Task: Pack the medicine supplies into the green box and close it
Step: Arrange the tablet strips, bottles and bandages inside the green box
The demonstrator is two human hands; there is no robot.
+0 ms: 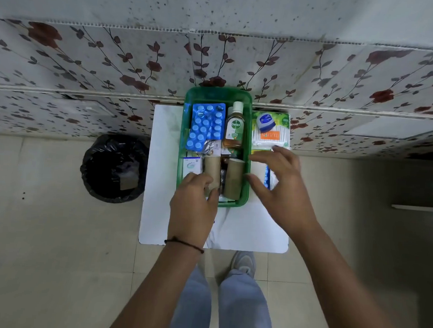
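The green box (247, 150) stands open on a small white table (157, 185). Inside lie blue blister packs (205, 124), a Dettol bottle (234, 125), two brown bandage rolls (233, 178) and a small white carton (192, 165). My left hand (193, 203) reaches into the box's near end, fingers curled on the left brown roll (212, 167). My right hand (283, 184) hovers with spread fingers just right of the box, over a partly hidden blue-and-white pack (268, 179). A cotton-bud pack (271, 135) with a small blue jar (265, 122) on it lies beyond the right hand.
A black-lined waste bin (114, 168) stands on the floor left of the table. A floral-patterned wall (89, 60) rises right behind the table. My legs and a grey shoe (244, 263) are below the table's near edge.
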